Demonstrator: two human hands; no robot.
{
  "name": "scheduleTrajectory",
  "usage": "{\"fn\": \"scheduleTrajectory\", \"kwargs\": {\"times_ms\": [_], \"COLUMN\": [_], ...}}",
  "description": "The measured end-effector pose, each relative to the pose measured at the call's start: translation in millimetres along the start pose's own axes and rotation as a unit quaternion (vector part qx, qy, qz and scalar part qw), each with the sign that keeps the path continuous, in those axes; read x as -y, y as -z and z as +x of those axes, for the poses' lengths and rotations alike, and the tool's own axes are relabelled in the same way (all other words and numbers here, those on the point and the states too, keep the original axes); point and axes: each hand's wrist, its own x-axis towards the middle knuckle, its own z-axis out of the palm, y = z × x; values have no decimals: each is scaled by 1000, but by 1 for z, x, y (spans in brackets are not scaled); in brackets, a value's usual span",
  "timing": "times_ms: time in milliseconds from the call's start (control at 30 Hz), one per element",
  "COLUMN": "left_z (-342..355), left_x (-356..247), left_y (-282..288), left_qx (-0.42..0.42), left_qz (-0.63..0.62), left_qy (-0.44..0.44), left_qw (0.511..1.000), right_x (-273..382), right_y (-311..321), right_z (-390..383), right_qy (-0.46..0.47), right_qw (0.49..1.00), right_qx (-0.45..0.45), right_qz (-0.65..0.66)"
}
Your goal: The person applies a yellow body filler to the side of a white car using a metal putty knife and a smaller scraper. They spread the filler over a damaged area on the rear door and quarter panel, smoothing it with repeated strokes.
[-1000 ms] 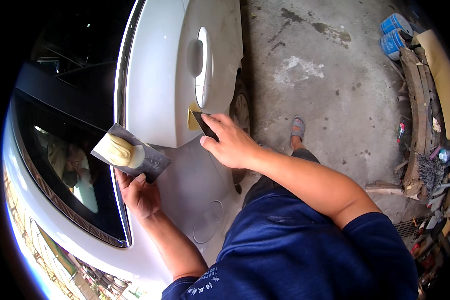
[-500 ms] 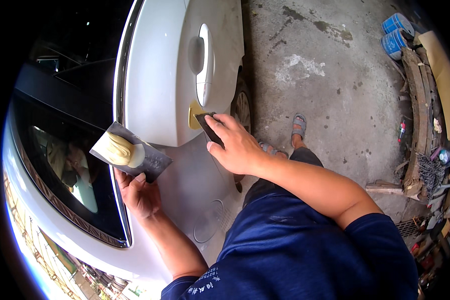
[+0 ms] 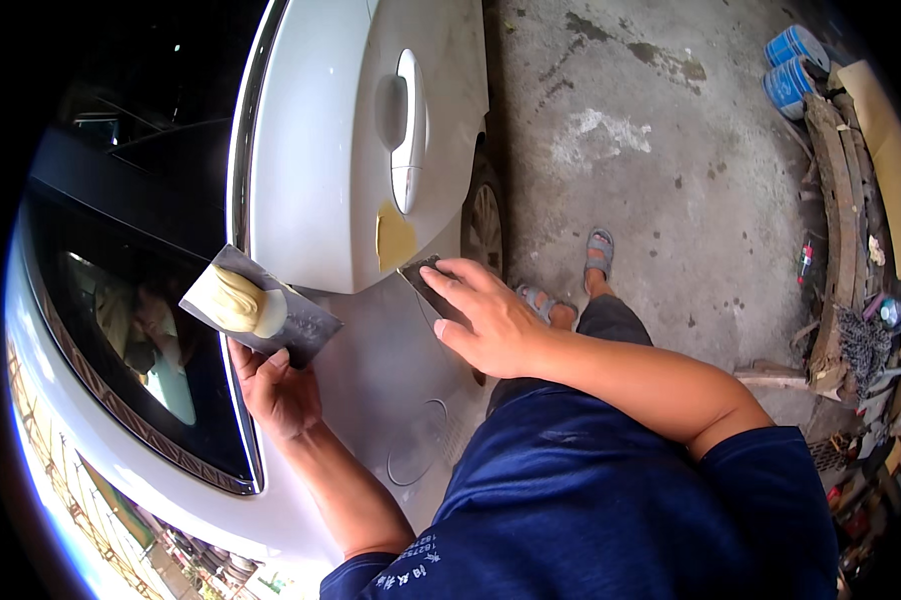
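My left hand (image 3: 283, 392) grips the lower edge of a dark flat plate (image 3: 316, 328), thumb on top. A mound of pale yellow putty (image 3: 237, 300) lies on that plate. In my right hand (image 3: 496, 318) is a dark putty spreader (image 3: 433, 293), pressed between thumb and fingers. Its tip is close to the rear edge of the silver car door (image 3: 311, 150). Just above the spreader, a patch of yellow putty (image 3: 396, 240) is smeared on the door below the handle (image 3: 409, 130). Whether the spreader touches the car body I cannot tell.
The car's dark window (image 3: 141, 330) and rear body lie at the left, with a wheel (image 3: 484, 220) beyond the door. Concrete floor (image 3: 671, 190) stretches to the right. Blue cans (image 3: 789, 88), old wooden planks (image 3: 833, 230) and mixed scrap line the right side.
My right hand and the spreader have moved down and slightly right, off the putty patch. That patch now reaches lower on the door. The left hand and plate have hardly moved.
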Motion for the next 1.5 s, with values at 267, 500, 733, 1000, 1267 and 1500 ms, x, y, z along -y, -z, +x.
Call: {"fn": "scheduleTrajectory", "kwargs": {"times_ms": [267,500,733,1000,1267,1500], "left_z": [-50,-52,-43,-46,-48,-49], "left_x": [5,-6,-11,-8,-7,-6], "left_y": [-47,-52,-35,-28,-23,-21], "left_qx": [-41,-86,-82,-96,-100,-112], "left_qz": [-115,-82,-48,-37,-41,-43], "left_qy": [139,85,10,12,16,22], "left_qw": [983,989,995,995,994,993], "right_x": [41,-5,-21,-29,-26,-27], "right_y": [28,21,13,-2,-11,-26], "right_z": [-7,1,35,62,68,61], "right_qy": [264,250,199,203,190,174], "right_qw": [928,968,972,966,970,975], "right_qx": [79,25,-69,-94,-104,-101], "right_qz": [250,16,-107,-130,-110,-98]}}
